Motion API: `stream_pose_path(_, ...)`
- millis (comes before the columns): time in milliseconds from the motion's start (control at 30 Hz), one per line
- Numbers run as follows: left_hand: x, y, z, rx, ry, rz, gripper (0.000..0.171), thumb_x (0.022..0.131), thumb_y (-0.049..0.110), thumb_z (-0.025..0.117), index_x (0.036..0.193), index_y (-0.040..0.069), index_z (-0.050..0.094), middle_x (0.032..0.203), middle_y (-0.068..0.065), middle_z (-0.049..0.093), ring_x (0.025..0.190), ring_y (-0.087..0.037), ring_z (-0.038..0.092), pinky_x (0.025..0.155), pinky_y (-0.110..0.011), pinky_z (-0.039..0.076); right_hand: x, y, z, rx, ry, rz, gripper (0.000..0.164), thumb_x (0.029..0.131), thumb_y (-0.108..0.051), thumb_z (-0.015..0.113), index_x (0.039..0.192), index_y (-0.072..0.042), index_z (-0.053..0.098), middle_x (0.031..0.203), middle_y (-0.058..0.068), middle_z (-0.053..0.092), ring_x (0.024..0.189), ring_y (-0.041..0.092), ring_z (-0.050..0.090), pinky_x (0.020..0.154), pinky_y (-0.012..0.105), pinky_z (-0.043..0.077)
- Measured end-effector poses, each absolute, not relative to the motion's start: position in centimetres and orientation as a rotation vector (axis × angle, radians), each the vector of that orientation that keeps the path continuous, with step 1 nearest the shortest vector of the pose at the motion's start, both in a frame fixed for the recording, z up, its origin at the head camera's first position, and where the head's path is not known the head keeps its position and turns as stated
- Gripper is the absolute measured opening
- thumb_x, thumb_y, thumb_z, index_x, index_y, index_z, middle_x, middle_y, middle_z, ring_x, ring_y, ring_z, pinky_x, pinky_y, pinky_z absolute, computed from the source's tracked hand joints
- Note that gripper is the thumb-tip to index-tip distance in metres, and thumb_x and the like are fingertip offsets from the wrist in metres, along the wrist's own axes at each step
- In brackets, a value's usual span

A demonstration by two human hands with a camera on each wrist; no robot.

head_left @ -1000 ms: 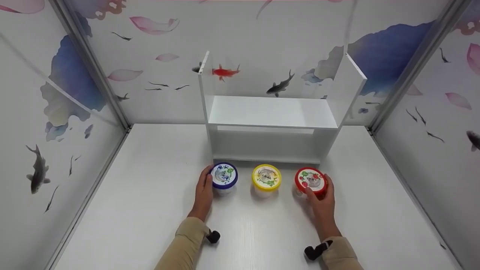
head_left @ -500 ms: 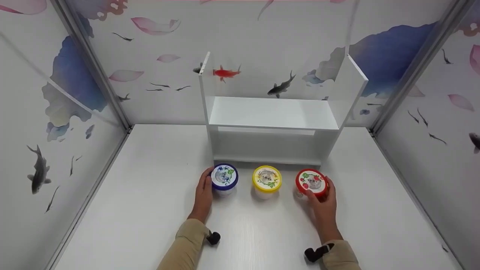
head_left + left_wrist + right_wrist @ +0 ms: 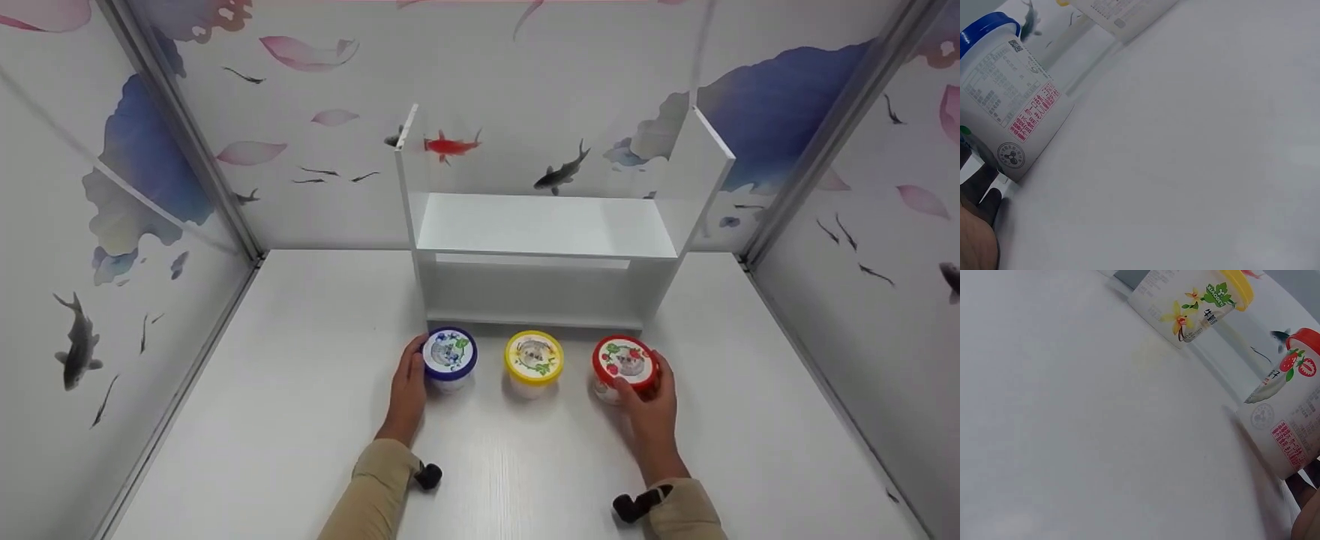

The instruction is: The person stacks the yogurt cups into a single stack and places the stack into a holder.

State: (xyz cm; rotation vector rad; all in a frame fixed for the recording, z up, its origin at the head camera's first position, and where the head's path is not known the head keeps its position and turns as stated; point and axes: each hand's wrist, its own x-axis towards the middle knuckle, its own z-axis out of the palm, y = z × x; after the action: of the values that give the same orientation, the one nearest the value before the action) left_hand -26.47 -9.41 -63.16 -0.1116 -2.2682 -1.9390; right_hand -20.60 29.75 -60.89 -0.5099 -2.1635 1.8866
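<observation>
My left hand (image 3: 409,386) rests against the side of the white plastic cup with the blue lid (image 3: 448,355) — fingers curled round it in a grip. My right hand (image 3: 649,409) grips the white cup with the red lid (image 3: 624,361). Both stand upright on the white worktop (image 3: 285,420), the yellow-lidded white cup (image 3: 533,356) between them, before the white two-tier shelf (image 3: 544,225).

Blue-lidded cup (image 3: 448,354), yellow-lidded cup (image 3: 533,356) and red-lidded cup (image 3: 624,360) have white printed bodies; tabletop (image 3: 300,390) and shelf (image 3: 544,225) white; walls painted with fish.
</observation>
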Motion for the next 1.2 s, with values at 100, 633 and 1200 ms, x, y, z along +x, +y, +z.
stream_pose_path(100,-26.5,-9.5,-63.2,-0.103,-2.273,-1.944,0.045,0.11,0.046,0.033,0.151,0.032,0.044,0.16,-0.002,0.039,0.151,-0.026,0.027,0.123,-0.051,0.02,-20.7,29.7,-60.7,-0.511,-2.165,1.889,0.101,0.085,-0.043,0.082,0.161,-0.028,0.018,0.16,0.002,0.032,0.144,0.022,0.034,0.116,0.041,0.037)
stream_pose_path(633,-26.4,-9.3,-62.9,-0.094,-2.255,-1.976,0.044,0.112,0.037,0.033,0.155,0.03,0.041,0.162,0.0,0.036,0.152,-0.023,0.024,0.124,-0.047,0.018,-22.0,29.4,-58.6,-0.406,-2.191,1.834,0.096,0.088,-0.038,0.08,0.161,-0.022,0.019,0.159,0.004,0.034,0.14,0.022,0.038,0.116,0.039,0.038)
stream_pose_path(1200,-26.3,-9.3,-63.1,-0.059,-2.252,-1.996,0.044,0.11,0.044,0.034,0.152,0.036,0.042,0.161,0.003,0.037,0.152,-0.023,0.025,0.124,-0.049,0.02,-22.9,28.5,-56.0,-0.358,-2.175,1.787,0.088,0.091,-0.027,0.078,0.16,-0.02,0.024,0.156,0.005,0.038,0.138,0.022,0.041,0.113,0.038,0.041)
